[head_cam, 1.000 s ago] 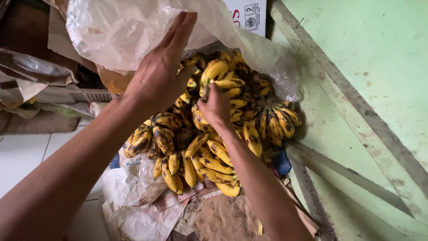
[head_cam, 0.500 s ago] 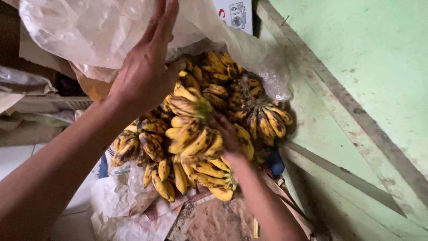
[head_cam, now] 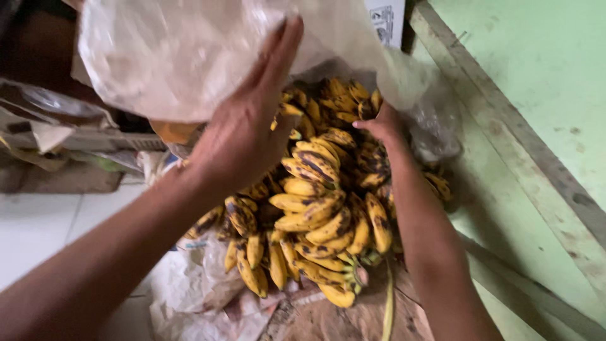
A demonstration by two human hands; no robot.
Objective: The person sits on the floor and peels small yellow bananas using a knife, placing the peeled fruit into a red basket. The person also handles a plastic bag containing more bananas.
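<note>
Head view: left hand (head_cam: 243, 136), fingers flat, lifts plastic sheet (head_cam: 177, 50); right hand (head_cam: 382, 126) fingers hidden among upward-pointing bananas (head_cam: 322, 215).

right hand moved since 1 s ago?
Yes. The right hand has gone from the middle of the banana pile to its far side, toward the plastic sheet.

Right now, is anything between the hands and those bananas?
No. The left hand lifts the plastic sheet off the pile, so the bananas lie uncovered. The right hand already rests on them.
</note>
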